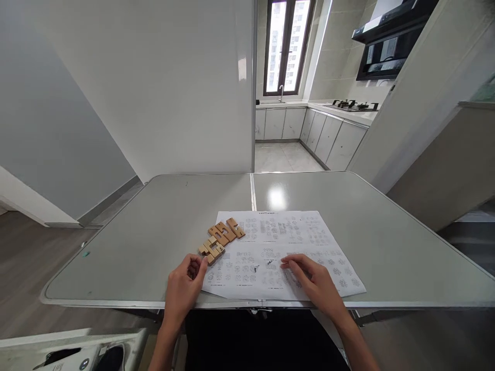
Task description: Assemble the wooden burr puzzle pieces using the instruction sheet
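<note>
A large white printed sheet (286, 234) covered in small diagrams lies near the table's front edge. Several flat wooden puzzle pieces (226, 231) with dark markings rest across its left edge. Paler notched wooden pieces (212, 248) sit just below them, close to my left hand. My left hand (184, 281) is curled at the sheet's left side, thumb and fingertips near the lowest pale piece; whether it grips anything is hidden. My right hand (309, 275) hovers over or rests on the sheet's lower right part, fingers extended and nothing visible in them.
A grey folding table (174, 206) with a metal rim spreads out on both sides, with a seam down its middle. A small green bit (85, 253) lies at its left edge. Beyond are a white wall panel (185, 93) and a kitchen with cabinets (274, 123).
</note>
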### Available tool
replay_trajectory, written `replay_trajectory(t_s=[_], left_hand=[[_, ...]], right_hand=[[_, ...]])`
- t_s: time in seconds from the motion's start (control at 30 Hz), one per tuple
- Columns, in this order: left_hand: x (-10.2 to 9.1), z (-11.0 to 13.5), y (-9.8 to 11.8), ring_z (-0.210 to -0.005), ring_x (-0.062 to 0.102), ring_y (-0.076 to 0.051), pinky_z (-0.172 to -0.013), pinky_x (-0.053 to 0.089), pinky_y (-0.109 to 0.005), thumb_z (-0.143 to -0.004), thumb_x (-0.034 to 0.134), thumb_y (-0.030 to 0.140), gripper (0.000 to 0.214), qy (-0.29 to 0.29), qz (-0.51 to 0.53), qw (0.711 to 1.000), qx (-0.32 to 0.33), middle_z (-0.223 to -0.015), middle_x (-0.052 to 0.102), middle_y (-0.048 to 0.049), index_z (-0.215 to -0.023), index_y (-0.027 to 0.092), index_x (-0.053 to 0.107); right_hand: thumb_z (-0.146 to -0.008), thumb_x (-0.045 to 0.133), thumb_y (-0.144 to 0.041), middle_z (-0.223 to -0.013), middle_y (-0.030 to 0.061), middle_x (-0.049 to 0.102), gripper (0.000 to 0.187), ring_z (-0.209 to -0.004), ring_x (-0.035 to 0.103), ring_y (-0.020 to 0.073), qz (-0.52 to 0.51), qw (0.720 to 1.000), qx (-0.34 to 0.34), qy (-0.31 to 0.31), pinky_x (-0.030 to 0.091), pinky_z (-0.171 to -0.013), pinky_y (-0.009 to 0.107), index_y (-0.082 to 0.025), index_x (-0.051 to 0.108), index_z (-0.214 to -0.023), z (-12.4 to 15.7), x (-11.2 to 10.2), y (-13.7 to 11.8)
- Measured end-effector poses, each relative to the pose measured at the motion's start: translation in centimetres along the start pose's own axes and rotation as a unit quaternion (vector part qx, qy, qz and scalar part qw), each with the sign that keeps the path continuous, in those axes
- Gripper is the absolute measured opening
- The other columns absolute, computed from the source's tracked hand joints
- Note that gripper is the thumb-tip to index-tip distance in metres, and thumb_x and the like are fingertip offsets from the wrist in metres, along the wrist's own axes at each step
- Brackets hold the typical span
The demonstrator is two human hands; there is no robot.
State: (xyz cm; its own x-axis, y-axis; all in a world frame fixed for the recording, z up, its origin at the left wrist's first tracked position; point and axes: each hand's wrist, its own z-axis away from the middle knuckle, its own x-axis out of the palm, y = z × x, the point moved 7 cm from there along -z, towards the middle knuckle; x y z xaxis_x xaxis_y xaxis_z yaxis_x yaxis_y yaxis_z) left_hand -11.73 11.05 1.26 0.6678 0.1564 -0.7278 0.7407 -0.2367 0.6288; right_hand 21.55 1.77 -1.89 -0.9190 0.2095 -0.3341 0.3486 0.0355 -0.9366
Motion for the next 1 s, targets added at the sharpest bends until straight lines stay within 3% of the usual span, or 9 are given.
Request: replay_trajectory(t_s=[0.1,0.43,0.5,0.6,0.7,0.77,0.83,0.93,1.0], left_hand=[[0.0,0.0,0.0,-0.058,0.058,-0.016,-0.058,0.046,-0.025,-0.097,0.053,0.055,0.035,-0.001,0.001,1.000,-0.002,-0.067,0.063,0.0030,-0.081,0.024,0.059],[-0.1,0.1,-0.2,-0.059,0.060,-0.016,-0.059,0.046,-0.025,-0.095,0.057,0.053,0.033,0.003,0.010,1.000,-0.009,-0.068,0.065,0.0035,-0.081,0.024,0.061],[-0.4,-0.3,0.0,-0.065,0.062,-0.018,-0.065,0.049,-0.027,-0.095,0.056,0.053,0.032,0.016,0.010,1.000,-0.007,-0.074,0.067,0.0016,-0.083,0.024,0.061],[-0.2,-1.4,1.3,-0.094,0.066,-0.026,-0.087,0.053,-0.038,-0.094,0.058,0.055,0.032,0.044,-0.022,0.998,0.041,-0.099,0.070,-0.0057,-0.095,0.023,0.062],[1.6,-3.2,3.1,-0.125,0.056,-0.035,-0.109,0.045,-0.050,-0.089,0.065,0.059,0.049,0.033,-0.061,0.994,0.086,-0.130,0.063,-0.0139,-0.120,0.022,0.059],[3.6,-4.5,3.8,-0.136,0.049,-0.039,-0.113,0.040,-0.054,-0.087,0.068,0.058,0.063,0.004,-0.110,0.991,0.077,-0.143,0.056,-0.0187,-0.135,0.019,0.053],[5.7,-5.6,4.0,-0.143,0.044,-0.040,-0.118,0.032,-0.058,-0.091,0.064,0.057,0.072,-0.043,-0.188,0.981,0.037,-0.150,0.052,-0.0226,-0.146,0.017,0.043],[7.7,-6.6,4.5,-0.149,0.037,-0.044,-0.122,0.013,-0.068,-0.091,0.067,0.053,0.078,-0.077,-0.223,0.971,0.031,-0.153,0.050,-0.0280,-0.151,0.012,0.039],[8.4,-6.9,4.7,-0.150,0.036,-0.046,-0.122,0.013,-0.068,-0.092,0.068,0.048,0.080,-0.091,-0.238,0.966,0.032,-0.156,0.046,-0.0297,-0.154,0.010,0.037]], right_hand=[[-0.102,0.054,-0.057,-0.111,0.0094,0.080,0.038,-0.105,0.075,0.0307,-0.001,1.000,-0.006,0.002,0.060,-0.075,0.036,-0.027,0.075,-0.112,0.0,0.0,0.0],[-0.103,0.053,-0.055,-0.114,0.0068,0.079,0.034,-0.110,0.075,0.0289,-0.006,1.000,-0.004,-0.010,0.058,-0.091,0.038,-0.029,0.073,-0.113,0.0,0.2,0.6],[-0.104,0.053,-0.055,-0.116,0.0071,0.079,0.034,-0.110,0.074,0.0292,-0.008,1.000,-0.002,-0.012,0.057,-0.091,0.039,-0.028,0.072,-0.113,0.0,0.2,0.7],[-0.103,0.053,-0.055,-0.116,0.0072,0.079,0.034,-0.110,0.074,0.0296,-0.009,1.000,-0.005,-0.014,0.057,-0.091,0.039,-0.028,0.072,-0.111,0.1,0.3,0.6],[-0.103,0.053,-0.055,-0.115,0.0075,0.080,0.034,-0.111,0.074,0.0299,-0.008,1.000,-0.005,-0.012,0.056,-0.091,0.039,-0.028,0.072,-0.111,0.1,0.3,0.6],[-0.103,0.053,-0.056,-0.116,0.0079,0.079,0.034,-0.111,0.074,0.0301,-0.009,1.000,-0.002,-0.015,0.057,-0.090,0.038,-0.028,0.072,-0.111,0.1,0.3,0.5],[-0.103,0.053,-0.056,-0.116,0.0079,0.079,0.035,-0.111,0.074,0.0299,-0.013,1.000,0.000,-0.015,0.057,-0.090,0.038,-0.028,0.072,-0.110,0.1,0.3,0.5],[-0.103,0.052,-0.056,-0.117,0.0081,0.079,0.035,-0.110,0.074,0.0293,-0.015,1.000,-0.001,-0.015,0.057,-0.089,0.037,-0.027,0.072,-0.110,0.1,0.3,0.3],[-0.104,0.051,-0.056,-0.118,0.0082,0.078,0.036,-0.111,0.074,0.0292,-0.014,1.000,0.001,-0.017,0.057,-0.086,0.036,-0.027,0.071,-0.111,0.1,0.3,0.2]])
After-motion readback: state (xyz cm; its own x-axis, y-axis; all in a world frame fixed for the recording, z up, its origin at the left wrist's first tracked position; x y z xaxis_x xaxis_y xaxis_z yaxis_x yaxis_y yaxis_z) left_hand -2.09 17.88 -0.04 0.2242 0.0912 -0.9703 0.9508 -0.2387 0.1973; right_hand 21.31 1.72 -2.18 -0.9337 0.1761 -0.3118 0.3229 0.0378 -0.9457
